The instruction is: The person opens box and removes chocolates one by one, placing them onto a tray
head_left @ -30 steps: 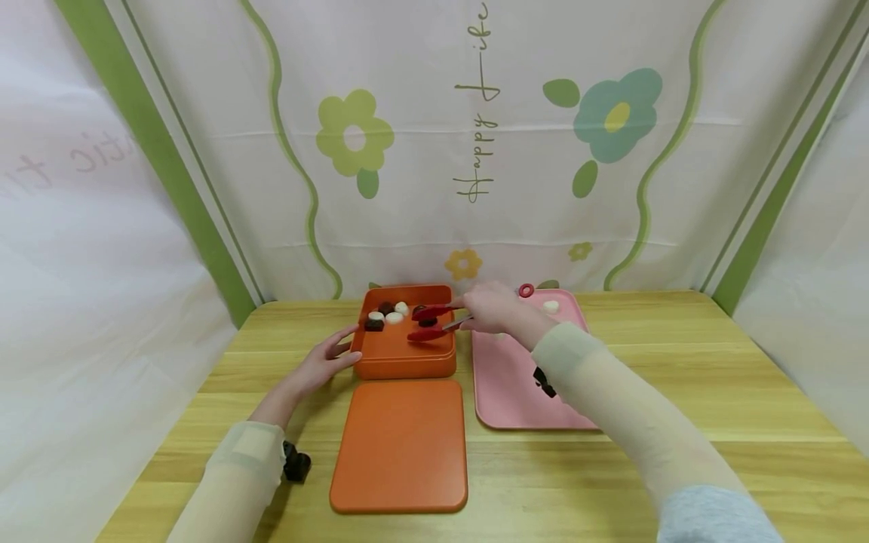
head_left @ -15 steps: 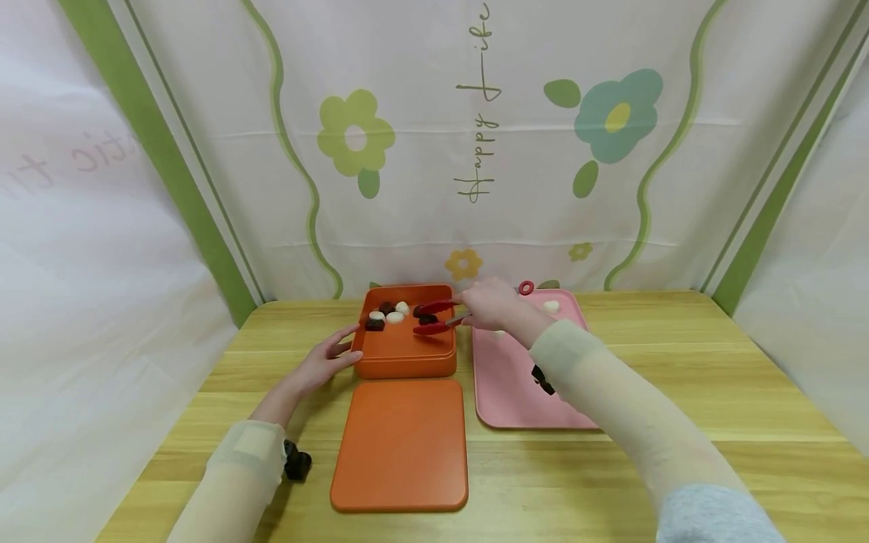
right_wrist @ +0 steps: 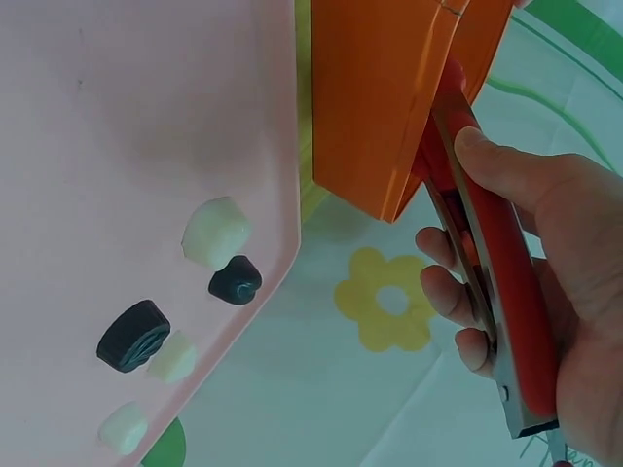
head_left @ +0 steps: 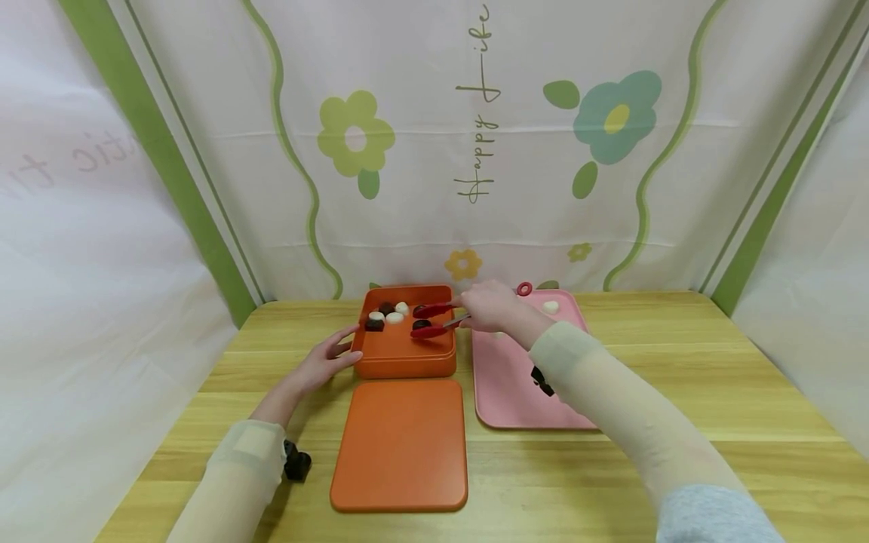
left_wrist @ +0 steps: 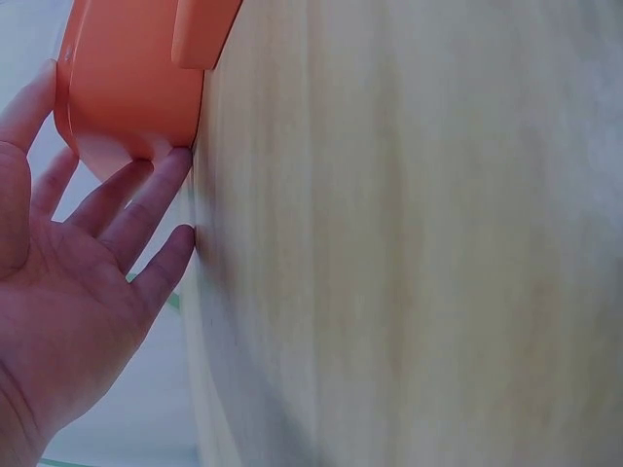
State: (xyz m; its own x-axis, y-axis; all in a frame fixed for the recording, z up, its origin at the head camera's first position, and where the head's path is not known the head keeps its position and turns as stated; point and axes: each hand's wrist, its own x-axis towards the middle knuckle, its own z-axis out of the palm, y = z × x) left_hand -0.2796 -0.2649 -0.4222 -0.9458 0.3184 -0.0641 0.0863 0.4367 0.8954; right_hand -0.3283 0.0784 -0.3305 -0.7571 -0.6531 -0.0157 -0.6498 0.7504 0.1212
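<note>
My right hand (head_left: 490,305) grips a pair of red-tipped tongs (right_wrist: 506,282), thumb on one side and fingers curled round the other. The tong tips reach into the right part of an orange box (head_left: 405,367), one on each side of dark chocolate pieces (head_left: 422,324); whether they pinch any cannot be told. Several white and dark pieces (head_left: 394,318) lie in the box's left part. With straight, spread fingers my left hand (head_left: 322,365) touches the box's left wall; the left wrist view shows the fingertips against the orange wall (left_wrist: 136,88).
An orange lid (head_left: 400,446) lies flat in front of the box. To the right is a pink tray (head_left: 519,396), bearing several white and dark pieces (right_wrist: 133,336) in the right wrist view. A printed curtain (head_left: 421,188) hangs behind the wooden table (head_left: 713,377).
The tong tips shifted slightly right, then back left over the dark pieces in the box. My left hand, the box, lid and tray stay in place.
</note>
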